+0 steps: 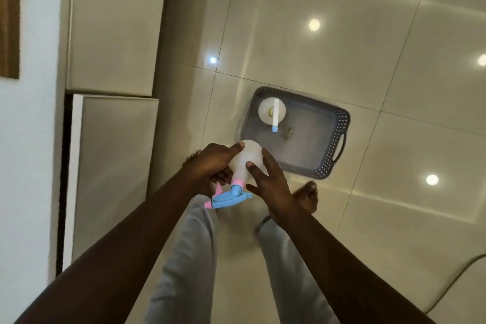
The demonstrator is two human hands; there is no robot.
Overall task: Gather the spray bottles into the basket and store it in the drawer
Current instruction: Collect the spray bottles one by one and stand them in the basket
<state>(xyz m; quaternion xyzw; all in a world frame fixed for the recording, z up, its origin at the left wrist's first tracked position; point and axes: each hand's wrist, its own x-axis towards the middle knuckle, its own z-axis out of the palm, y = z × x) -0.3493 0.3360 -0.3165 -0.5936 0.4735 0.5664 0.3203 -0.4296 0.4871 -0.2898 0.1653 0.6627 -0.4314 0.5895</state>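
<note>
Drawers first, since they're furthest left: the cabinet front (115,166) has one panel standing slightly proud of the one above it, so I'd guess that's the drawer the basket ends up in, though I can't tell for sure.

Next over, the left hand (213,166) is wrapped around the neck and shoulder of the held spray bottle (248,159), thumb pressed on the rounded white body. The bottle is tipped over, base pointing away from the person and the blue and pink trigger head (227,196) hanging toward them. The right hand (268,181) is on the other side of the body, fingers spread and cupping it, so the grip on both sides is closed on that bottle, not pinching anything small.

Handling guess: thin translucent plastic, looks empty or close to it (so light, a bit squashy if you squeeze hard). Smooth sides could be slippery. The neck just under the trigger is the safest place to hold it; the trigger itself would flex or squirt.

Further right, the grey basket (339,144) sits on the tiled floor (394,60), with a second spray bottle (271,110) already standing upright in its far left corner. Plenty of open space left inside, and it has cut-out handles at the ends for carrying it afterwards.
</note>
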